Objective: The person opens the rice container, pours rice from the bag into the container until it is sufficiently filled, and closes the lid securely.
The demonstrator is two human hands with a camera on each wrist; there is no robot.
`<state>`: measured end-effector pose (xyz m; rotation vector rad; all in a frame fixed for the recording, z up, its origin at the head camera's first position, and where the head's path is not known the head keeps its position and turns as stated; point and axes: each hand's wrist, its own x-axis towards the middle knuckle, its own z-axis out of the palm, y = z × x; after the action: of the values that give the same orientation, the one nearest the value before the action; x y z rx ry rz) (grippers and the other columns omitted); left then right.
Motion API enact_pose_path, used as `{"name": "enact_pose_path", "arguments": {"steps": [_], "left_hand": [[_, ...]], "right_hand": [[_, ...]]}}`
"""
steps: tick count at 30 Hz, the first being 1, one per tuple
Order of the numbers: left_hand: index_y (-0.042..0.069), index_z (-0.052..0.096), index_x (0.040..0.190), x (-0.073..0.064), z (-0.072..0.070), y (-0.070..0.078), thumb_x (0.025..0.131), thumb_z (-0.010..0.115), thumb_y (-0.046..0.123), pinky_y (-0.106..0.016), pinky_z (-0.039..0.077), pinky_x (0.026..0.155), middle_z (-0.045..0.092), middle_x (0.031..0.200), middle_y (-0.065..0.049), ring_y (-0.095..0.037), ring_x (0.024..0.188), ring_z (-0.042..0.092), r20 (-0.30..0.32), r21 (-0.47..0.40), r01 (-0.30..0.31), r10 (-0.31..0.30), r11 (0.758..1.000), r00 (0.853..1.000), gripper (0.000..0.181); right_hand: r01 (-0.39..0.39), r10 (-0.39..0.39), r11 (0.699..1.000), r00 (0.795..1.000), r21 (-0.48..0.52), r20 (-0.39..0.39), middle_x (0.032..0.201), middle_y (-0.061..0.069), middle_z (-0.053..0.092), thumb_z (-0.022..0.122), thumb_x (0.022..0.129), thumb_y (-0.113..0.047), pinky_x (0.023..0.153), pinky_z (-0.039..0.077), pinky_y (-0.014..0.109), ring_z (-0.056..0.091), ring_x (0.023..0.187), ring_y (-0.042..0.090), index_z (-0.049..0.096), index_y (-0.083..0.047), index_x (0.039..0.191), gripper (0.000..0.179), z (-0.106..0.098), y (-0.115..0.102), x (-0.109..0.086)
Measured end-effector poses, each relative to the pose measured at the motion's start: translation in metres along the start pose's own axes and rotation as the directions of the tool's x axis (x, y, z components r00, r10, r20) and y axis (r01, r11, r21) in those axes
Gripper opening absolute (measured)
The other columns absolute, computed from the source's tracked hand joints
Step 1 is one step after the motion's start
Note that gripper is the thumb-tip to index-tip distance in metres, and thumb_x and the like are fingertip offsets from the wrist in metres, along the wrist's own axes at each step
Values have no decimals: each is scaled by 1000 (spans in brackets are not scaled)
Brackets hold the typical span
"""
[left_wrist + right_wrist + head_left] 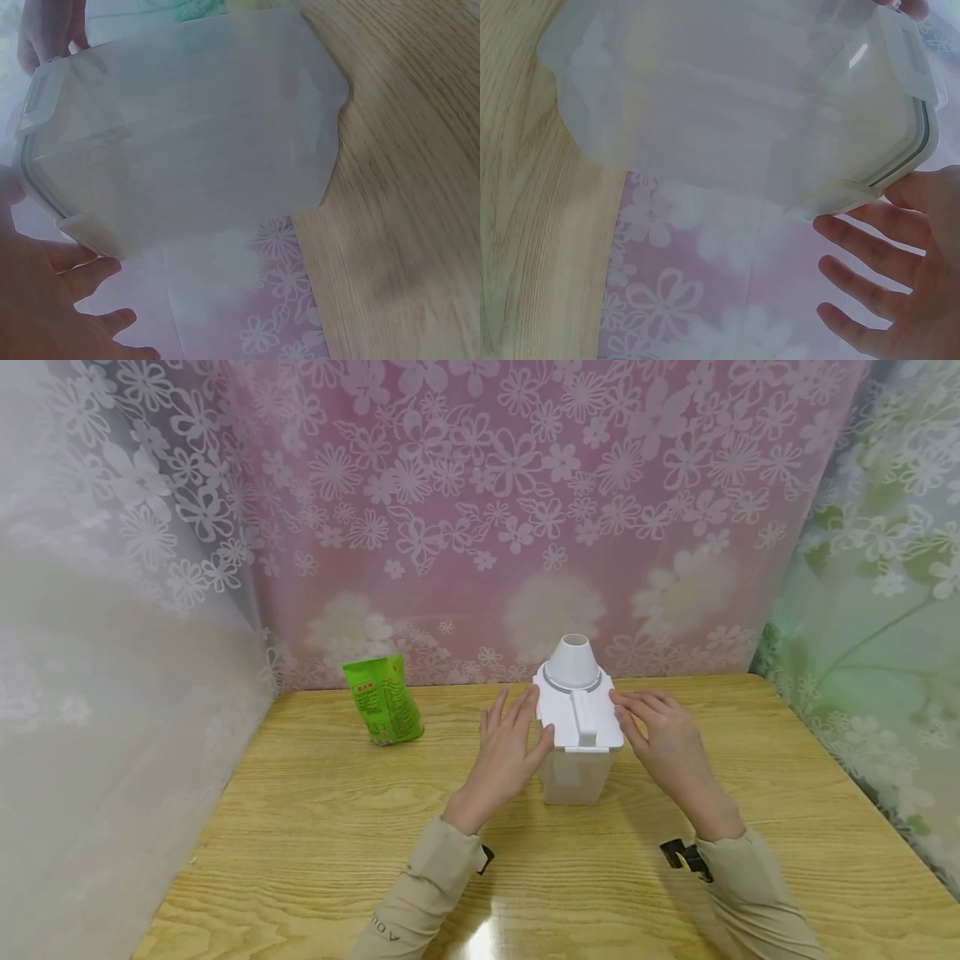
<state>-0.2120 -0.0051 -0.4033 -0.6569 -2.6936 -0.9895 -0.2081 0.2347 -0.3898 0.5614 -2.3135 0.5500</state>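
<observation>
A translucent plastic storage container (574,777) with a white lid (557,708) stands upright on the table. On the lid's far part sits a white cone-shaped cup (572,662), narrow end up. My left hand (504,750) is at the lid's left edge, fingers extended along it and thumb at the near left corner. In the left wrist view its fingertips touch a side clip (88,232). My right hand (669,750) is at the opposite edge, fingers spread and gently bent in the right wrist view, with fingertips at another side clip (844,196).
A green printed pouch (386,703) stands on the wooden table (315,827), to the left of the container. Flowered curtains (510,510) hang behind the table and along both sides.
</observation>
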Motion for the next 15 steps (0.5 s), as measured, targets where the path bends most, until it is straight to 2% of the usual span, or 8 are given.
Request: {"name": "enact_pose_path", "arguments": {"steps": [15], "left_hand": [[12,28,161,-7,-5,-5,106,39,45,-67,5,120,32,164,-7,-36,155,8,-25,-9,1,-1,1000,1000,65]], "right_hand": [[-3,4,999,1000,35,-8,106,21,74,71,93,-5,91,51,58,64,101,43,73,1,120,27,7,-7,1]]}}
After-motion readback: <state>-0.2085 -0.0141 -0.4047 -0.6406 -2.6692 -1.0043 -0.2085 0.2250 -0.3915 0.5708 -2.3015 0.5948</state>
